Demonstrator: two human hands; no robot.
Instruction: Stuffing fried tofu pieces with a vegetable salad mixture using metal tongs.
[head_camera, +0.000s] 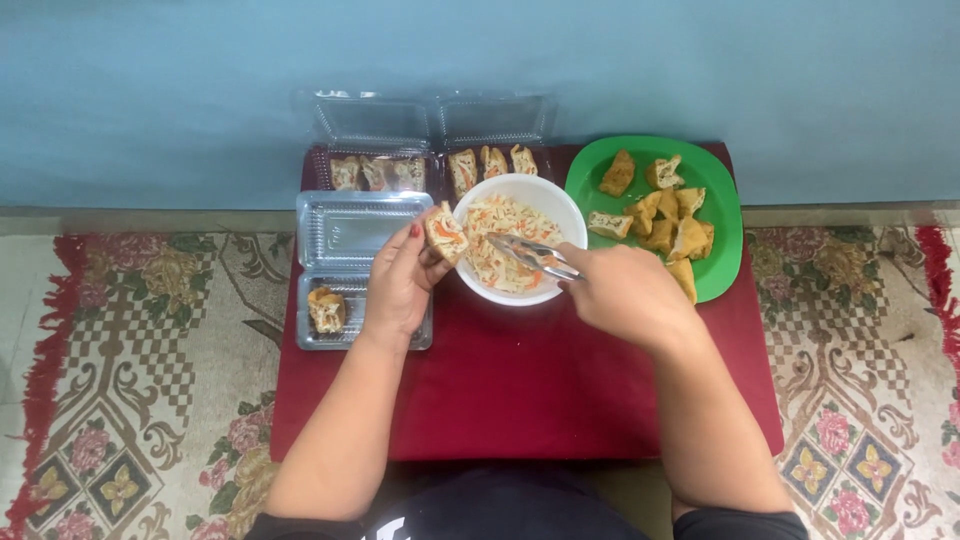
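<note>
While the white bowl (520, 190) of shredded filling sits at the back centre of the red table (520, 370), everything else is logged relative to it. Right of the bowl, touching its rim: green plate (725, 200) with a heap of fried tofu pieces (665, 225). Behind the bowl, to its left: 2 open clear boxes (400, 172), each with 3 stuffed pieces in a row, lids up against the blue wall. Left of the bowl: 1 more open clear box (350, 270), with 1 stuffed piece (326, 309) in its near half. No object lies between my hands and the bowl.

My left hand (400, 285) rises at the bowl's left rim, palm turned to the bowl, fingers closed around 1 tofu piece (445, 232), cut side up, orange shreds showing, held just over the rim. My right hand (625, 295) comes in from the bowl's right, knuckles up, fingers pinched shut on metal tongs (530, 255); the tips lie nearly closed over the filling, pointing toward the held piece.
</note>
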